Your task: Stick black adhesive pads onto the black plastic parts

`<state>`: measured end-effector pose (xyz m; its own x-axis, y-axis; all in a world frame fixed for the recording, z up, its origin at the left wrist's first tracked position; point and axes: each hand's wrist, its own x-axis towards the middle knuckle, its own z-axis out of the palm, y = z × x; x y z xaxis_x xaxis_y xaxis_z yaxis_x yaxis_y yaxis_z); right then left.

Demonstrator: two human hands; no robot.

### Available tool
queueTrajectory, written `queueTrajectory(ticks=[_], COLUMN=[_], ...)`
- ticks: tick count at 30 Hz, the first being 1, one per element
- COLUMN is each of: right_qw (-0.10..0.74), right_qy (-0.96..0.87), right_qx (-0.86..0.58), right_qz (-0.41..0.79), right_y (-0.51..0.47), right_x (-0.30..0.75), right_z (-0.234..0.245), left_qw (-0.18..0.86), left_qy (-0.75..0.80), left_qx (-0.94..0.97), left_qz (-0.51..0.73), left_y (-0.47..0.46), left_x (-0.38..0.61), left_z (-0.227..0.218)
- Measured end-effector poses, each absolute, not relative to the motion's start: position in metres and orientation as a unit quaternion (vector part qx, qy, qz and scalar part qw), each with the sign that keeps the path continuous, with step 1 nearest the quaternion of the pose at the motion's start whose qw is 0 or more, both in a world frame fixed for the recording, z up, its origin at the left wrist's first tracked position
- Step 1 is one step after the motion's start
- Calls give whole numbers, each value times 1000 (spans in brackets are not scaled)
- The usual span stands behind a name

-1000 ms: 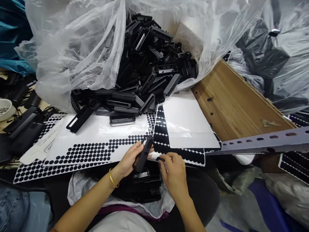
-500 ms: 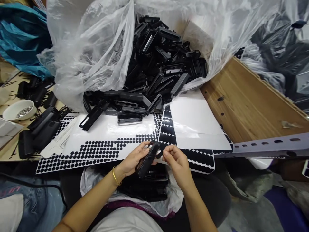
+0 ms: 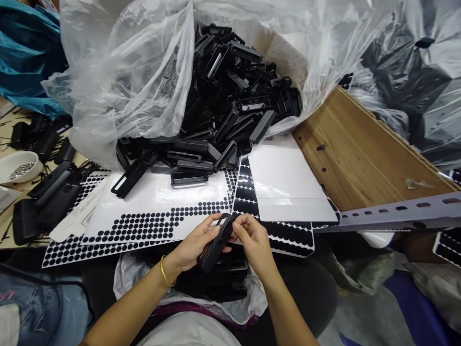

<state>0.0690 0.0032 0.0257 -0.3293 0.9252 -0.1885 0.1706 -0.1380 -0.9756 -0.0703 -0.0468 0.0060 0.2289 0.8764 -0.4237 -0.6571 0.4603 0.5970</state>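
Observation:
My left hand (image 3: 194, 245) is closed around a long black ribbed plastic part (image 3: 216, 245), held tilted above my lap. My right hand (image 3: 252, 238) pinches at the upper end of that part, fingertips pressed together; whatever small thing they hold is hidden. Just beyond both hands lie white sheets of round black stickers (image 3: 144, 226), with more rows on a second sheet (image 3: 288, 235) to the right. Behind the sheets a heap of black plastic parts (image 3: 230, 96) spills out of a clear plastic bag (image 3: 126, 77).
A bag of finished black parts (image 3: 219, 283) rests on my lap. At the left stand a white bowl (image 3: 18, 166) and more black parts (image 3: 50, 197). A wooden board (image 3: 356, 154) and a grey slotted metal rail (image 3: 396, 216) lie to the right.
My right hand rose from the sticker sheet to the top end of the part in my left hand. The left hand kept its grip and shifted slightly.

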Motion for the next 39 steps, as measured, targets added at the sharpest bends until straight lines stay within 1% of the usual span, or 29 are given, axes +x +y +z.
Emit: queueTrajectory(ticks=[5,12,20,27,31,37,39], right_qw=[319,311,293,283,290,302,323], right_qy=[-582,-576,-582,-636,-663,-713,-719], right_qx=[-487,-482,-498,-515,-513,-511,-529], right_qz=[569,583,572,500,462,372,313], right_y=[5,10,8,4,0,-9,-8], right_x=[69,67,63,60,58,50,51], right_z=[24,27,24,19,18,5,0], left_qw=[768,762,716,700,694,665,663], left_qy=[376,385,448,471,474,486,482], left_qx=[154,155,246,269,273,290,291], left_qz=[495,497,476,464,467,487,493], left_y=[-46,-47,-45,-46,-49,-50,-51], left_x=[-71,-71,-71,-72,-72,-72,-72], left_z=[8,6,6,6,4,0,-2])
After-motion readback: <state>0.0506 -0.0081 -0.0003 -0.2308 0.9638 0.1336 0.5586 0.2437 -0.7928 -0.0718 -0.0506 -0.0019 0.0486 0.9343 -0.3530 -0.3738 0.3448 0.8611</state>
